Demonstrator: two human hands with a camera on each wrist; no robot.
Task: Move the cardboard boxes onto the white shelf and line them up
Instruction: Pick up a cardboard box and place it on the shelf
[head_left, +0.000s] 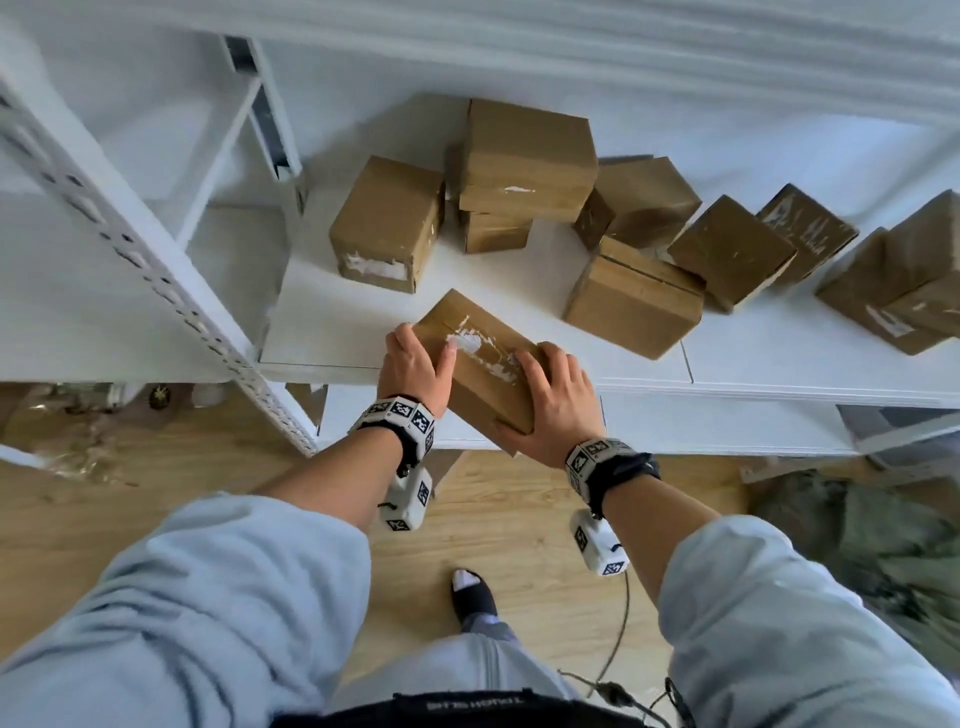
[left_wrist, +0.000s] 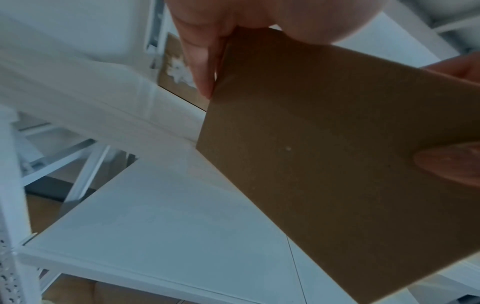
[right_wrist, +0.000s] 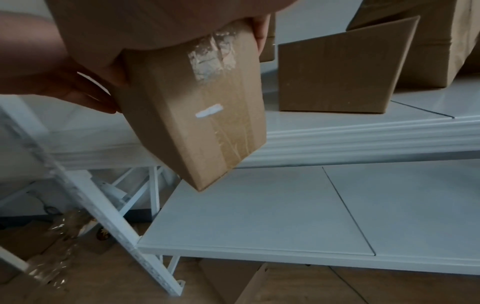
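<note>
Small brown taped cardboard box (head_left: 480, 358), tilted over the front edge of the white metal shelf (head_left: 779, 358), clamped at opposite ends by left hand (head_left: 413, 364) and right hand (head_left: 553, 402); looks light, stiff, tape maybe slick, so end-grip suits.
</note>
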